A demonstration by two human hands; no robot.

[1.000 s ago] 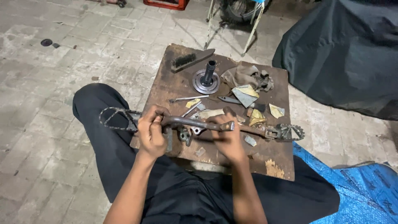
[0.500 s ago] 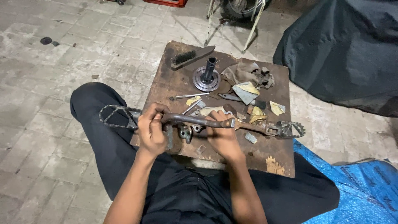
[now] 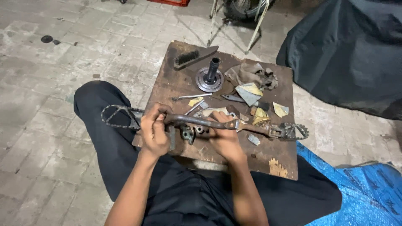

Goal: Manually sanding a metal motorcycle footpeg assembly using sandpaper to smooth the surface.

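A long rusty metal bar (image 3: 200, 121) with a toothed foot peg at each end lies across a brown wooden board (image 3: 171, 86). My left hand (image 3: 154, 130) grips the bar near its left peg (image 3: 118, 116). My right hand (image 3: 224, 138) holds the bar's middle from below, beside small metal brackets (image 3: 187, 133). The right peg (image 3: 294, 131) rests on the board. I sit on the floor in black trousers with the board over my legs.
On the board lie a wire brush (image 3: 187, 57), a round flanged shaft (image 3: 210, 76), a rag (image 3: 250, 74), sandpaper scraps (image 3: 248, 93), and thin metal tools (image 3: 191, 96). A black cover (image 3: 351, 50) is at the right, a blue tarp (image 3: 368, 192) at the lower right.
Both hands stay on the bar with only slight shifts. The view has moved a little.
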